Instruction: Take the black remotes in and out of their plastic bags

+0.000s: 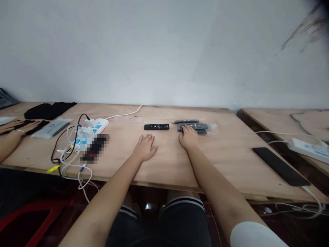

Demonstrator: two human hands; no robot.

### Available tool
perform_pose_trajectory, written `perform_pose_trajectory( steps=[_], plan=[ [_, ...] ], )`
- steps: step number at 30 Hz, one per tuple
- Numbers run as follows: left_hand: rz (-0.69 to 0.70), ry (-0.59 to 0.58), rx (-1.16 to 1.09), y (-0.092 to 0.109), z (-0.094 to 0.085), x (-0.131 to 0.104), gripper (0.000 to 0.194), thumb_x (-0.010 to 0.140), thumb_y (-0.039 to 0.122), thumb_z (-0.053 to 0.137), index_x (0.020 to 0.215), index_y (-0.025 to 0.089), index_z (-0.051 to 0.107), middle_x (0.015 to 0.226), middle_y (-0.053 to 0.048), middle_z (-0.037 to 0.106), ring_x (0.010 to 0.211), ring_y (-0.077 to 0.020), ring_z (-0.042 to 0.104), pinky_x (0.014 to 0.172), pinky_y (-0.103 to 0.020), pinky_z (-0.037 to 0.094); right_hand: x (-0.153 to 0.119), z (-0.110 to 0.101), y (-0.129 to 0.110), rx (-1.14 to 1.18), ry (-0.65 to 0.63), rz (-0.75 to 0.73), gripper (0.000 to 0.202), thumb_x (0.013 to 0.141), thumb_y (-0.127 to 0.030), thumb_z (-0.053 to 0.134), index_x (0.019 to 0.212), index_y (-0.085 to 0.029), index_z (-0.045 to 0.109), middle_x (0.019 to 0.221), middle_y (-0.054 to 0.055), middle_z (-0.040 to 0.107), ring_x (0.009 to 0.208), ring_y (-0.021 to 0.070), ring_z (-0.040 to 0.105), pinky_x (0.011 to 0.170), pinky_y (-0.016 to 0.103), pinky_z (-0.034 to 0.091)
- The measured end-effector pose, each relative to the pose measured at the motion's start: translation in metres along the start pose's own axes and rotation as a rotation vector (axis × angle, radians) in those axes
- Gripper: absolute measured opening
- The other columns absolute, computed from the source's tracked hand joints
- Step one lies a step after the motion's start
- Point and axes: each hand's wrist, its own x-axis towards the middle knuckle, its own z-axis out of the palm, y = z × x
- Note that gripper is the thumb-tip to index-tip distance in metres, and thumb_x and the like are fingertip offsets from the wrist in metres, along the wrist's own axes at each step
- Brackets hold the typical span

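Observation:
A black remote control [156,127] with rows of small buttons lies bare and crosswise on the wooden table [164,161]. Just in front of it, my left hand [145,147] rests palm down on the wood with fingers spread, touching nothing else. To the right is a small pile of remote controls in clear plastic bags [202,127]. My right hand [189,136] lies on the near left part of this pile, fingers stretched over the plastic and not wrapped round it. Another bagged remote [186,121] lies just behind the pile.
Left of me are a white power strip [99,127] with tangled cables and a blurred-out dark object [95,148]. Further left, another person's hands [24,127] rest on black cloth beside a bagged packet [52,128]. A black phone [280,166] with a cable lies right.

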Motion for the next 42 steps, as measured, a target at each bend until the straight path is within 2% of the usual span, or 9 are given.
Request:
perform_pose_trajectory(
  steps=[4,9,17,23,27,32,37,42],
  plan=[
    [-0.027,-0.012,-0.028,0.004,0.001,-0.009,0.068,0.103,0.054,0.037,0.156,0.012,0.044,0.165,-0.017,0.041,0.156,-0.0297,0.033,0.129,-0.052,0.023,0.002,-0.001,0.000,0.033,0.047,-0.024,0.045,0.091,-0.020,0.048,0.130,-0.013,0.069,0.143,0.018,0.062,0.130,0.0338,0.051,0.106,0.048,0.041],
    [-0.060,0.024,-0.032,0.008,0.005,-0.011,0.069,0.101,0.054,0.041,0.155,0.011,0.045,0.164,-0.020,0.041,0.155,-0.0323,0.035,0.128,-0.053,0.026,0.002,-0.004,0.003,0.079,0.090,-0.040,0.031,0.091,-0.021,0.053,0.111,-0.016,0.076,0.118,0.017,0.069,0.108,0.0306,0.055,0.089,0.043,0.045],
    [-0.086,0.061,-0.023,0.010,0.002,-0.011,0.066,0.100,0.054,0.044,0.151,0.013,0.051,0.160,-0.017,0.048,0.152,-0.0305,0.040,0.127,-0.050,0.029,0.000,-0.002,0.007,0.236,0.176,0.005,0.024,0.092,-0.024,0.055,0.093,-0.018,0.078,0.104,0.014,0.067,0.104,0.0303,0.055,0.091,0.046,0.046],
    [-0.097,0.067,-0.014,0.012,-0.001,-0.010,0.064,0.100,0.052,0.045,0.149,0.012,0.053,0.159,-0.016,0.050,0.150,-0.0302,0.043,0.126,-0.049,0.032,0.002,-0.001,0.007,0.457,0.195,0.055,0.020,0.092,-0.024,0.052,0.097,-0.018,0.071,0.111,0.014,0.066,0.093,0.0262,0.062,0.087,0.041,0.052],
    [-0.096,0.092,-0.012,0.010,0.001,-0.010,0.063,0.100,0.053,0.047,0.148,0.012,0.054,0.157,-0.017,0.051,0.149,-0.0299,0.045,0.125,-0.049,0.032,0.005,-0.001,0.005,0.493,0.182,0.093,0.019,0.093,-0.020,0.047,0.098,-0.019,0.064,0.105,0.015,0.069,0.098,0.0281,0.064,0.091,0.042,0.051],
    [-0.088,0.089,-0.026,0.008,0.003,-0.010,0.063,0.100,0.053,0.047,0.149,0.013,0.054,0.158,-0.017,0.050,0.150,-0.0302,0.044,0.126,-0.050,0.031,0.007,-0.003,0.005,0.556,0.204,0.122,0.018,0.094,-0.024,0.046,0.099,-0.019,0.062,0.107,0.017,0.072,0.098,0.0288,0.066,0.092,0.045,0.053],
    [-0.089,0.090,-0.047,0.009,0.004,-0.010,0.064,0.100,0.053,0.047,0.149,0.012,0.053,0.158,-0.017,0.050,0.151,-0.0303,0.043,0.126,-0.051,0.030,0.002,-0.015,-0.003,0.638,0.300,0.035,0.021,0.097,-0.026,0.042,0.101,-0.019,0.062,0.121,0.019,0.069,0.109,0.0272,0.066,0.098,0.045,0.053],
    [-0.090,0.120,-0.107,0.008,0.005,-0.011,0.059,0.098,0.052,0.053,0.144,0.014,0.059,0.154,-0.017,0.055,0.148,-0.0313,0.046,0.125,-0.051,0.032,-0.008,-0.023,-0.032,0.679,0.338,-0.135,0.017,0.099,-0.028,0.048,0.100,-0.021,0.064,0.125,0.017,0.071,0.116,0.0264,0.067,0.103,0.047,0.053]
  ],
)
